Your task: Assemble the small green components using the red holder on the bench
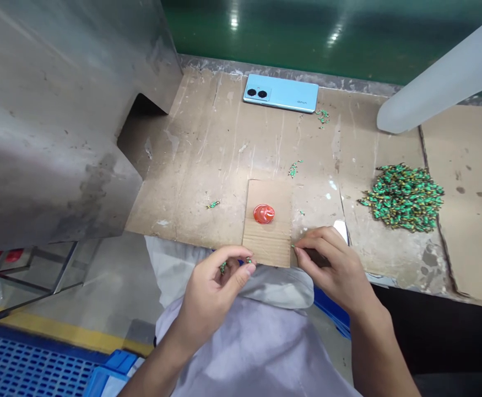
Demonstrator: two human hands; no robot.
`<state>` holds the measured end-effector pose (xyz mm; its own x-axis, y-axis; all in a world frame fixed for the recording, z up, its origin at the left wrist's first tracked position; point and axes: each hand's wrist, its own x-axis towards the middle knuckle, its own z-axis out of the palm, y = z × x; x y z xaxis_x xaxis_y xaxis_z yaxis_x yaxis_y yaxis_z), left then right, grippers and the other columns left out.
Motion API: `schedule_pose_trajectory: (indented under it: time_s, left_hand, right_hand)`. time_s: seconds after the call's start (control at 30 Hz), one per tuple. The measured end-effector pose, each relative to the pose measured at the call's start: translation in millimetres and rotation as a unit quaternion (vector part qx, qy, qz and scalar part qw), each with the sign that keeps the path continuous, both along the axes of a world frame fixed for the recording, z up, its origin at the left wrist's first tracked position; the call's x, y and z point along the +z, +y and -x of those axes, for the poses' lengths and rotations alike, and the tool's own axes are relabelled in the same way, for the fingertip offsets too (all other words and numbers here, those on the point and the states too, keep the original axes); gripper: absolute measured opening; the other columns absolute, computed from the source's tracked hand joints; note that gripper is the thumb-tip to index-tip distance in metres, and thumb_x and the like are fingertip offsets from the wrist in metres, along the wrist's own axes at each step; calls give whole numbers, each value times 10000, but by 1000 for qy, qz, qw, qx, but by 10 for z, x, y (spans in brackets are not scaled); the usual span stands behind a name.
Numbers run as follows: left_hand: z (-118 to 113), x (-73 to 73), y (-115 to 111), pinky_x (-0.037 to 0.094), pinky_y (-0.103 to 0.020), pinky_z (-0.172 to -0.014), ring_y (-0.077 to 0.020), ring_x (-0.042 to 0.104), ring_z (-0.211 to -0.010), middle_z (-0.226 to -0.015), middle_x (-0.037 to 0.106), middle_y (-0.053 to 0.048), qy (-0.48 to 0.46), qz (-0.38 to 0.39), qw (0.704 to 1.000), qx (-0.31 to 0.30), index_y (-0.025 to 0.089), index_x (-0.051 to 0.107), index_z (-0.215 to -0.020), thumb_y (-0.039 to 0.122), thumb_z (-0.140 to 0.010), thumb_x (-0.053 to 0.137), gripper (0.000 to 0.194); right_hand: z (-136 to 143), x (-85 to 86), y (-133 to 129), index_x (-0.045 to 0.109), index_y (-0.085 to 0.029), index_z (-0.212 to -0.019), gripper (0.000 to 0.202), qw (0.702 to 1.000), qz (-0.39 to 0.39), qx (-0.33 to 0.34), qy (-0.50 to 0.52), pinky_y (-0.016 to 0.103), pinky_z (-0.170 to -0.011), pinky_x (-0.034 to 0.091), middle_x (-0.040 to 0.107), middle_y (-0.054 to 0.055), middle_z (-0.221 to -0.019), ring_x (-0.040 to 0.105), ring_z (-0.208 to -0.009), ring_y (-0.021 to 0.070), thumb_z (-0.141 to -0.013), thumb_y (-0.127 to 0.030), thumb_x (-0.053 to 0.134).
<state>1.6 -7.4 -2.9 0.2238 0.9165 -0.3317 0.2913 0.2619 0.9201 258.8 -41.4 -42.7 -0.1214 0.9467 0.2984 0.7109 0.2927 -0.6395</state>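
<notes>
My left hand is closed at the front edge of the cardboard-covered table. Thumb and forefinger pinch a small green-and-gold piece, and more green pieces show within the curled fingers. To the right, my right hand pinches a tiny green bit between thumb and forefinger. Between the hands lies a small cardboard rectangle. A glossy red blob or round cap sits on it; which of the two I cannot tell. One loose green-and-gold piece lies to its left.
A large pile of green-and-gold pieces lies at right. Small green bits are scattered behind the rectangle, others beside a light-blue phone. A white tube slants in at upper right. A metal housing borders the left.
</notes>
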Motion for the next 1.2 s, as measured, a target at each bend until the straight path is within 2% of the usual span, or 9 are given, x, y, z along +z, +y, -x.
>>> schedule_pose_trajectory:
  time_s: [0.23, 0.33, 0.47, 0.6, 0.7, 0.87, 0.97, 1.1, 1.2]
  left_hand:
    - [-6, 20, 5, 490, -191, -564, -133, 625, -655, -842, 809, -52, -11, 12, 1000, 3, 193, 824, -1013, 318, -931, 770, 159]
    - [-6, 25, 10, 505, -195, -583, -136, 650, -668, -855, 830, -49, -33, 24, 999, 12, 202, 836, -964, 275, -907, 798, 101]
    - [-12, 59, 14, 509, -191, -615, -133, 666, -701, -862, 843, -30, -87, 32, 996, 7, 227, 861, -878, 223, -859, 863, 19]
    - [-15, 104, -6, 481, -188, -575, -110, 608, -627, -795, 822, -4, -135, 44, 990, -2, 239, 867, -881, 185, -836, 902, 78]
    - [-5, 116, -28, 486, -196, -571, -111, 607, -613, -773, 808, 0, -150, 45, 988, -6, 244, 876, -910, 185, -833, 922, 108]
    - [28, 57, -48, 548, -232, -681, -154, 702, -774, -918, 834, -26, -192, 52, 979, -30, 260, 880, -960, 228, -916, 874, 54]
    - [36, 7, -53, 572, -232, -770, -154, 723, -845, -950, 841, -21, -214, 73, 974, -25, 273, 874, -1008, 240, -964, 832, 69]
    - [28, -12, -58, 553, -205, -707, -147, 719, -815, -950, 844, -34, -193, 100, 976, 12, 250, 854, -1077, 271, -969, 826, 113]
    - [30, -8, -54, 545, -206, -703, -141, 699, -797, -960, 844, -37, -200, 99, 975, 16, 239, 856, -1019, 264, -948, 841, 77]
  right_hand:
    - [-4, -2, 11, 698, -246, -1011, 143, 1000, 1, -7, 12, 384, -763, 536, 681, 47, -936, 664, -886, 230, -1009, -103, 683]
    - [8, 9, -9, 686, -244, -1042, 164, 1000, -5, -3, 29, 374, -758, 533, 677, 46, -942, 660, -890, 223, -1005, -84, 687]
    - [180, 101, -103, 669, -241, -1102, 204, 996, -11, -14, 90, 334, -723, 518, 655, 40, -950, 636, -880, 196, -1016, -57, 673]
    - [470, 252, -183, 684, -249, -1134, 184, 970, 49, 9, 239, 328, -769, 537, 655, 32, -964, 637, -895, 185, -1053, -87, 647]
    - [611, 329, -178, 688, -255, -1125, 151, 949, 88, 25, 302, 308, -738, 543, 643, 27, -954, 628, -868, 176, -1073, -122, 639]
    - [687, 367, -145, 701, -258, -1080, 103, 929, 107, 10, 354, 303, -725, 556, 649, 27, -932, 633, -850, 179, -1079, -168, 652]
    - [733, 367, -144, 706, -252, -1045, 73, 904, 128, -13, 408, 298, -699, 565, 662, 30, -915, 660, -824, 180, -1093, -237, 653]
    - [793, 355, -135, 726, -242, -988, 94, 890, 143, -56, 430, 280, -678, 568, 696, 25, -871, 678, -777, 173, -1072, -265, 689]
    - [810, 343, -112, 736, -247, -965, 85, 892, 147, -68, 421, 241, -666, 551, 709, 2, -841, 671, -751, 147, -1042, -221, 712]
